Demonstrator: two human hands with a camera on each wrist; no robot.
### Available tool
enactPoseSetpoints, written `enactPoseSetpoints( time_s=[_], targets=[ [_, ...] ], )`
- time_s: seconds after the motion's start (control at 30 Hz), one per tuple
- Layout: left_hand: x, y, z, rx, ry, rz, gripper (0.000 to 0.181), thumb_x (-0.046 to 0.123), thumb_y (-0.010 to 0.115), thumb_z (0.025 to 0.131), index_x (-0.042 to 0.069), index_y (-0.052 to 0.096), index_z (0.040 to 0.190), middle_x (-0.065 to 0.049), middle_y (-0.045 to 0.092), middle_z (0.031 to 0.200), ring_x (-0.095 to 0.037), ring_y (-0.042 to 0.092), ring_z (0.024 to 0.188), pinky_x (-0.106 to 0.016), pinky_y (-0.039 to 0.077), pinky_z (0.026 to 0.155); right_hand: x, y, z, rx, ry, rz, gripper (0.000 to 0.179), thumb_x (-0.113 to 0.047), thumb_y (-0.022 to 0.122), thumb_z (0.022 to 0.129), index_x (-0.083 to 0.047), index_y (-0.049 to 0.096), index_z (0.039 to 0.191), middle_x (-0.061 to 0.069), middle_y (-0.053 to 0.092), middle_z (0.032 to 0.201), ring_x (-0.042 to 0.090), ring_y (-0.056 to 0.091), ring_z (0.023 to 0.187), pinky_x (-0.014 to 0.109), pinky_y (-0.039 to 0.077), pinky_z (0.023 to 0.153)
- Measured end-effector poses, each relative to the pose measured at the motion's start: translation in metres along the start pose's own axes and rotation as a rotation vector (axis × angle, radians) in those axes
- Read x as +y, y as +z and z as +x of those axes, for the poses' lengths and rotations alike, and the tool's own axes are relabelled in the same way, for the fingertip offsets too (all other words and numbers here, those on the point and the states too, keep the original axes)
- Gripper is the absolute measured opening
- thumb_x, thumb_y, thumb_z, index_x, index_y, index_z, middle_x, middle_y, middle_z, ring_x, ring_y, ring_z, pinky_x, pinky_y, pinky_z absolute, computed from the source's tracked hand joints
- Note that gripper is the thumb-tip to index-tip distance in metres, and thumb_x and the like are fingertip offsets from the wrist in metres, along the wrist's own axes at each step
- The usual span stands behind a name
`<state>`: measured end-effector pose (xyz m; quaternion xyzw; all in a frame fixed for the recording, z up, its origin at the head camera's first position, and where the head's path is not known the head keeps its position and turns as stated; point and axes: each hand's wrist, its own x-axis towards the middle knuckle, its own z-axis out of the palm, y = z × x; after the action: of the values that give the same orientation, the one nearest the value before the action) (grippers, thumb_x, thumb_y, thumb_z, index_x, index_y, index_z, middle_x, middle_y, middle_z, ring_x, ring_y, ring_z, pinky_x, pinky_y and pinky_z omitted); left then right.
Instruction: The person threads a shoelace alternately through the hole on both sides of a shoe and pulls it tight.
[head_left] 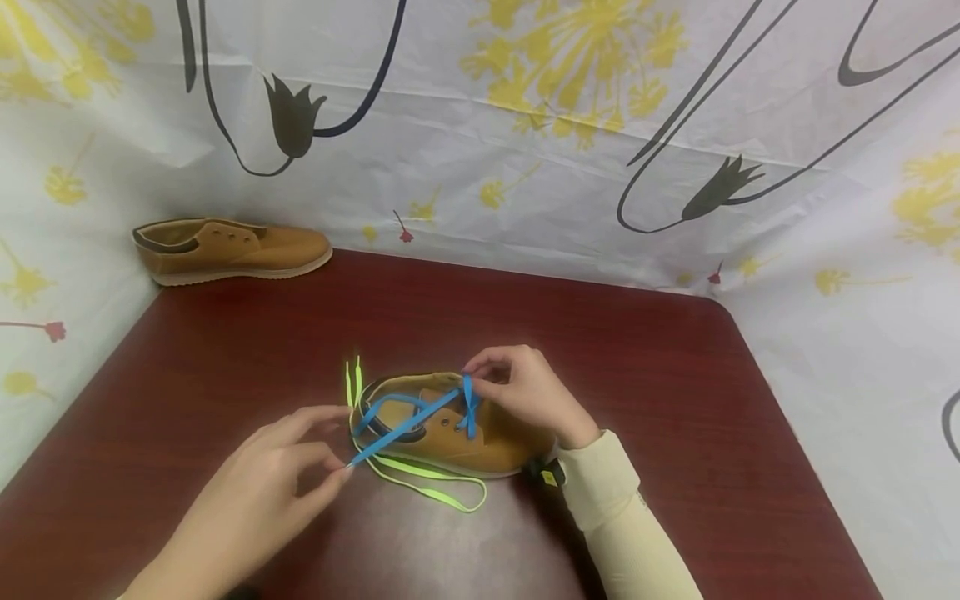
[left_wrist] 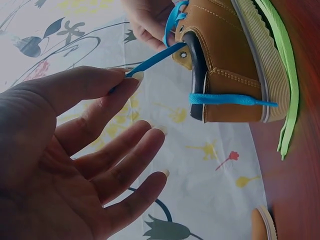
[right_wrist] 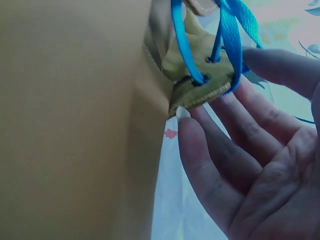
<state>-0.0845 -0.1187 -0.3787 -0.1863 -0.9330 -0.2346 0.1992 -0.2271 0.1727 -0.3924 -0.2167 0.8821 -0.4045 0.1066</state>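
A tan shoe (head_left: 510, 437) lies on the table with its toe to the right. A blue shoelace (head_left: 408, 425) passes through its eyelets, as the right wrist view shows. My left hand (head_left: 273, 467), left of the heel, pinches one end of this lace between thumb and index finger. The lace stretches taut from there to the eyelets, and the other fingers spread loosely in the left wrist view. At the eyelet flap (right_wrist: 210, 75), my right hand (head_left: 536, 396) pinches the blue lace near the top of the shoe. Another length of blue lace hangs over the heel.
A neon green shoelace (head_left: 450, 497) lies along the shoe's near side and behind its heel. A second tan shoe (head_left: 281, 250), with bare eyelets, stands at the table's far left corner. Patterned white sheeting (head_left: 450, 167) surrounds the dark red table (head_left: 675, 375).
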Motion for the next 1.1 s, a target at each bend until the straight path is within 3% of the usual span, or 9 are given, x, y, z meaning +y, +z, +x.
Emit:
enactPoseSetpoints(
  time_s=[0.3, 0.57, 0.83, 0.93, 1.0, 1.1],
  targets=[
    [-0.007, -0.011, 0.000, 0.055, -0.001, 0.007, 0.023, 0.016, 0.090, 0.068, 0.030, 0.072, 0.072, 0.006, 0.069, 0.123, -0.018, 0.071, 0.096, -0.040, 0.057, 0.075, 0.003, -0.005, -0.001, -0.073, -0.021, -0.021, 0.016, -0.012, 0.069, 0.092, -0.018, 0.076, 0.105, -0.005, 0.076, 0.095, 0.008, 0.071, 0.091, 0.033, 0.057, 0.086],
    [-0.013, -0.019, -0.002, 0.084, -0.042, -0.015, 0.023, 0.015, 0.091, 0.067, 0.030, 0.074, 0.075, 0.006, 0.069, 0.124, -0.016, 0.070, 0.097, -0.007, 0.045, 0.082, 0.000, -0.011, -0.003, -0.084, -0.073, -0.070, 0.020, -0.016, 0.059, 0.099, -0.020, 0.077, 0.107, -0.005, 0.076, 0.103, 0.008, 0.067, 0.091, 0.028, 0.055, 0.082],
    [-0.014, -0.025, -0.004, 0.122, -0.036, -0.036, 0.024, 0.013, 0.090, 0.067, 0.029, 0.076, 0.077, 0.006, 0.068, 0.125, -0.016, 0.067, 0.103, -0.001, 0.039, 0.087, 0.000, -0.009, -0.002, -0.057, -0.091, -0.097, 0.016, -0.025, 0.063, 0.100, -0.020, 0.078, 0.104, -0.008, 0.076, 0.098, 0.009, 0.065, 0.089, 0.027, 0.053, 0.080],
    [-0.012, -0.026, -0.003, 0.132, -0.025, -0.056, 0.019, 0.015, 0.089, 0.072, 0.028, 0.077, 0.079, 0.006, 0.068, 0.126, -0.016, 0.065, 0.106, -0.001, 0.038, 0.089, -0.001, -0.007, -0.002, -0.017, -0.094, -0.086, 0.016, -0.028, 0.066, 0.099, -0.019, 0.078, 0.103, -0.009, 0.076, 0.096, 0.007, 0.067, 0.088, 0.029, 0.055, 0.081],
    [-0.009, -0.027, -0.001, 0.146, -0.007, -0.077, 0.008, 0.028, 0.085, 0.082, 0.027, 0.077, 0.081, 0.007, 0.068, 0.127, -0.014, 0.064, 0.108, -0.001, 0.038, 0.090, -0.005, -0.005, -0.003, 0.026, -0.119, -0.047, 0.015, -0.029, 0.067, 0.098, -0.019, 0.078, 0.103, -0.008, 0.076, 0.097, 0.006, 0.068, 0.087, 0.030, 0.057, 0.082],
    [-0.003, -0.027, 0.004, 0.168, 0.025, -0.117, 0.024, 0.046, 0.068, 0.095, 0.027, 0.077, 0.084, 0.008, 0.068, 0.127, -0.012, 0.064, 0.109, -0.002, 0.038, 0.089, -0.014, -0.002, -0.006, 0.059, -0.242, 0.047, 0.015, -0.023, 0.067, 0.098, -0.015, 0.077, 0.106, -0.003, 0.077, 0.103, 0.008, 0.071, 0.094, 0.032, 0.059, 0.086]
  ],
)
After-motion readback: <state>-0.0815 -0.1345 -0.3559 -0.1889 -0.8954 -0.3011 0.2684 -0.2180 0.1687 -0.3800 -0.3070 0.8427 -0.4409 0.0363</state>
